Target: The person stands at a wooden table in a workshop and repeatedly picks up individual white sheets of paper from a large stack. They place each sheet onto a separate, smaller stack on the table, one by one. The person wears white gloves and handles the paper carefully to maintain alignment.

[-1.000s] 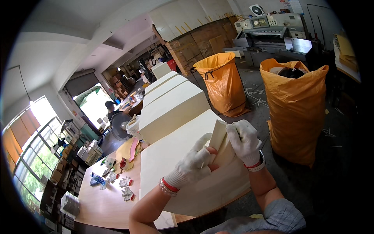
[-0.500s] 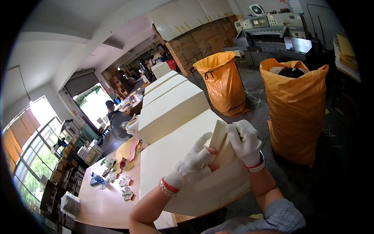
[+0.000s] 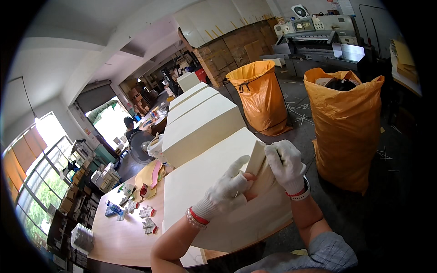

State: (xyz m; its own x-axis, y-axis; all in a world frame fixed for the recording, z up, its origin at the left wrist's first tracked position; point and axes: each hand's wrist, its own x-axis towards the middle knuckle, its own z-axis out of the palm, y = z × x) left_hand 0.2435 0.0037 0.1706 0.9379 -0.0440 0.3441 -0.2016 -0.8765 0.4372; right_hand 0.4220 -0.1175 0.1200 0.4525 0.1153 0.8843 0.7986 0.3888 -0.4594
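A large stack of cream-white paper sheets (image 3: 200,177) lies in front of me on a wooden table. Its near right corner is bent up, so a thick bundle shows its edge (image 3: 256,157). My left hand (image 3: 225,189), in a white knit glove with some bare fingertips, is closed around the near side of that raised part, thumb on top. At the corner, my right hand (image 3: 286,166), also gloved, curls its fingers against the sheets. The glove hides its fingertips. Below the hands, loose sheets curve downward.
More paper stacks (image 3: 205,120) stand in a row beyond. Two orange sacks (image 3: 348,132) (image 3: 259,100) are on the floor to the right. Spare gloves (image 3: 149,225) and a tape roll (image 3: 144,191) lie on the table (image 3: 120,241). A fan (image 3: 140,148) and a seated person (image 3: 129,127) are farther off.
The sheets under my hands have shifted slightly, with more separate layers showing between the hands. Both hands keep nearly the same place.
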